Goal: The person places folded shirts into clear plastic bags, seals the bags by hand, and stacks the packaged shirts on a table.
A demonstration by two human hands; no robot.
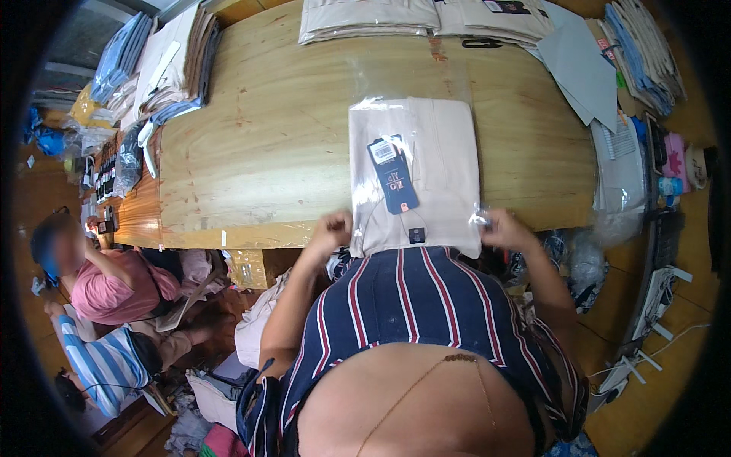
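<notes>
A folded beige garment (445,152) lies inside a clear plastic bag (411,80) at the table's near edge, against my striped top. A dark blue hang tag (395,183) rests on it, with a small dark label (416,235) below. My left hand (332,231) is closed at the bag's lower left edge, fingers curled. On the other side, my right hand (505,231) pinches the bag's plastic, which crumples and shines at the fingertips. The bag's open or sealed end cannot be made out.
Stacks of folded beige garments (369,19) stand at the far edge, with a black item (483,43) before them. More stacks (171,65) sit far left; grey sheets (582,72) and garments lie far right. At left, a person in pink (106,286) sits near another in stripes (103,365).
</notes>
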